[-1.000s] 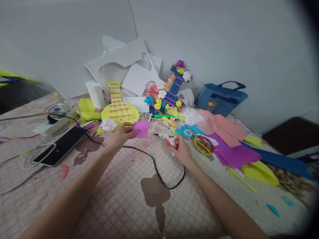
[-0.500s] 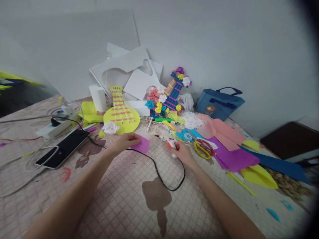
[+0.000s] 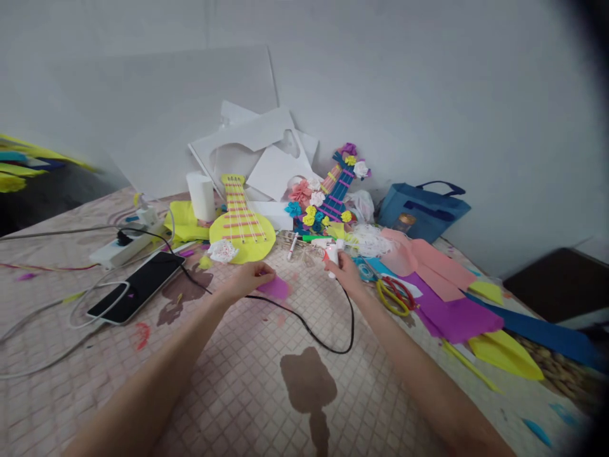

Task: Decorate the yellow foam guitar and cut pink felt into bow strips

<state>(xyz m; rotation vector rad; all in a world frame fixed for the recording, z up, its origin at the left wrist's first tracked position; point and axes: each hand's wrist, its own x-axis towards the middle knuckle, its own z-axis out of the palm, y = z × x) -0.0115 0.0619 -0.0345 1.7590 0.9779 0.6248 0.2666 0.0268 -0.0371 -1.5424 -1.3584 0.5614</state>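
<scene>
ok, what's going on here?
A person's left hand pinches a piece of purple paper, while the right hand holds a white corded tool, possibly a glue gun. Tool and paper are apart. Beyond them are a yellow guitar shape and a blue one with colourful flowers.

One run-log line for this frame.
left hand: holds purple paper | right hand: holds white corded tool | behind: yellow guitar shape, blue bag
</scene>
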